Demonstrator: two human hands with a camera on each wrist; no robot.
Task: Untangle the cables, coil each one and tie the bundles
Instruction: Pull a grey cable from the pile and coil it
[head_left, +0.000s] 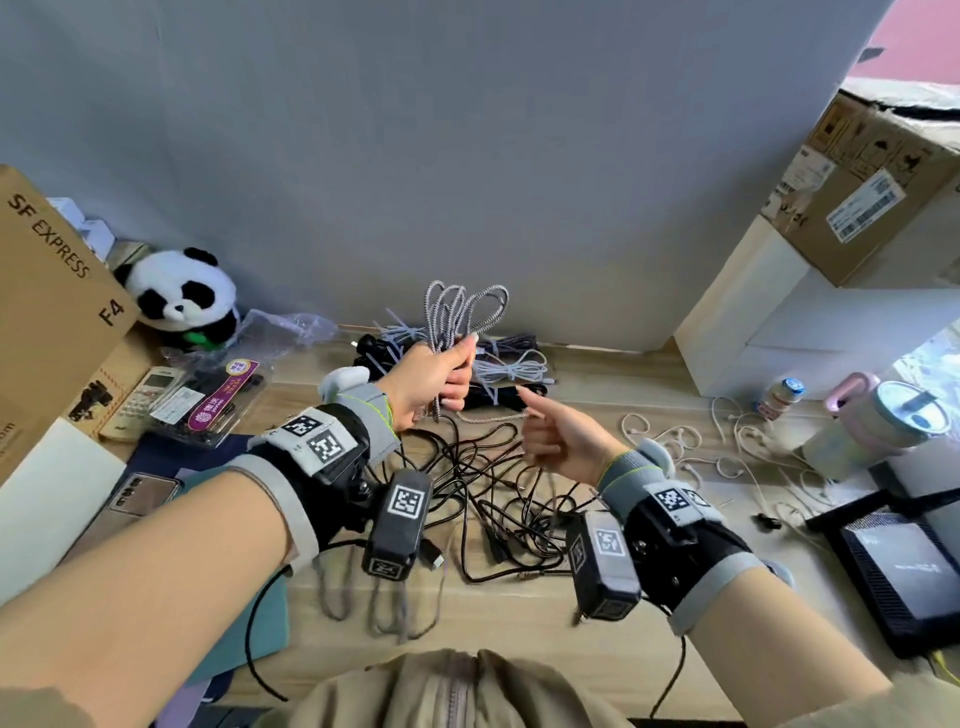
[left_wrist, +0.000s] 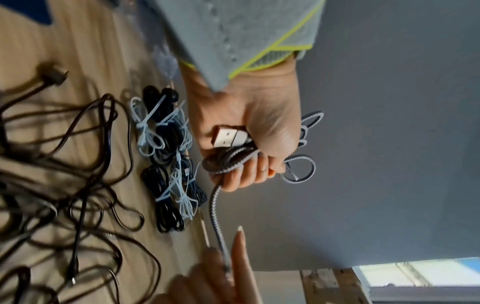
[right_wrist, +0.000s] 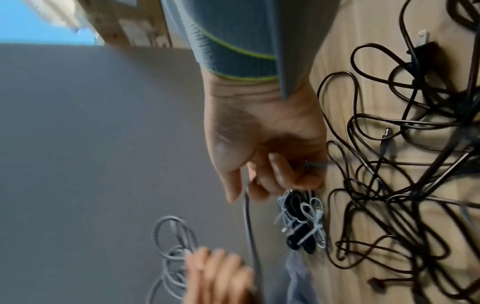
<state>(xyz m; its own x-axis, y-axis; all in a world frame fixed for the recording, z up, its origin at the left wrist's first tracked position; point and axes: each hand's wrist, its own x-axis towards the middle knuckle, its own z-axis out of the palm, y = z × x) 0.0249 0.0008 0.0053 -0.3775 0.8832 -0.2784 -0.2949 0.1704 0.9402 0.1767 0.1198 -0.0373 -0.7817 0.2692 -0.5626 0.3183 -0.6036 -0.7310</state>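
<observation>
My left hand (head_left: 441, 376) grips a coil of grey-and-white braided cable (head_left: 465, 312), raised above the desk with its loops sticking up. In the left wrist view the left hand (left_wrist: 249, 144) wraps round the coil, and the cable's USB plug (left_wrist: 228, 136) pokes out of the fist. The cable's loose tail (left_wrist: 218, 222) runs down to my right hand (head_left: 556, 441). My right hand (right_wrist: 265, 160) holds the tail (right_wrist: 249, 226) between curled fingers, index finger pointing out. A tangle of black cables (head_left: 498, 493) lies on the desk below both hands.
Several bundles bound with white ties (head_left: 509, 369) lie by the wall. A plush panda (head_left: 182, 296) and an SF Express box (head_left: 57, 312) stand at the left. Loose white cables (head_left: 727, 447), a tumbler (head_left: 878, 426) and a black device (head_left: 898, 566) lie at the right.
</observation>
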